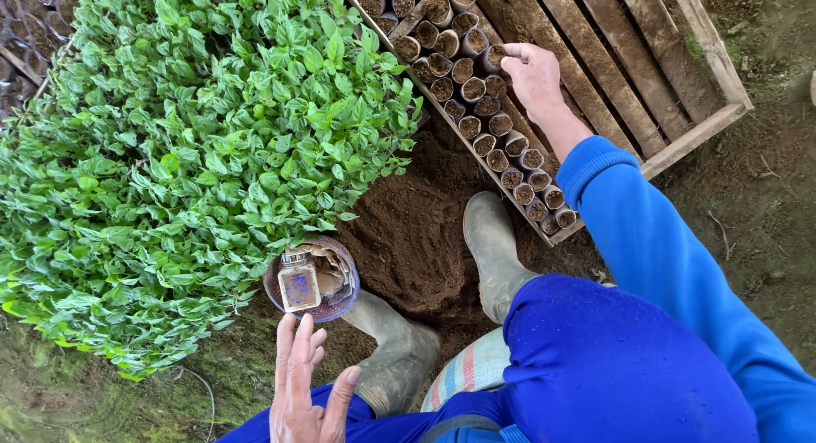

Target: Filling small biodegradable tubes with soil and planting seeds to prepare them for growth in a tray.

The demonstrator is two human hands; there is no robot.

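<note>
Right hand at soil-filled tubes in wooden crate; left hand near bowl.

Right fingers pinched on rim of one tube in the top row, crate on ground ahead of rubber boots. Left fingers loosely together, holding nothing, just below bowl with small jar. Seedling bed to left, loose soil between. Best practice, as judged: steady tube upright by rim, avoid tipping neighbours, keep soil level.
</note>
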